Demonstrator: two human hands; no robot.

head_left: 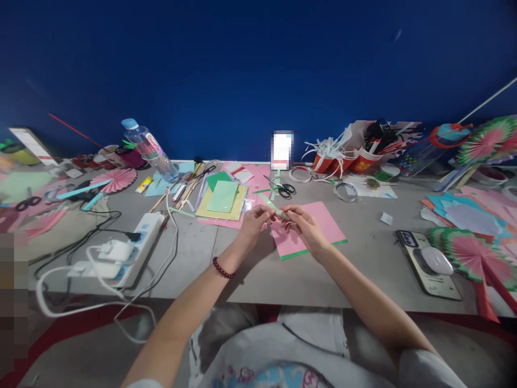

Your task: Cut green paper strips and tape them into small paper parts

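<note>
Both my hands are raised over a pink paper sheet [315,231] that has a green strip along its near edge. Between them is a narrow pale green strip [271,205]. My left hand [258,218] pinches it near its middle, with a dark red bead bracelet on that wrist. My right hand [301,221] pinches the strip's right end, its other fingers curled below. Just beyond the hands lie black-handled scissors [286,189]. A stack of green and yellow paper [223,196] rests to the left of my left hand.
A white power strip [139,250] with plugs and loose cables lies at left, a tilted plastic bottle [151,151] behind it. Red paper cups [365,160] holding tools stand at back right. A phone [428,264] carrying a white case and a pink-green paper fan [470,253] lie right.
</note>
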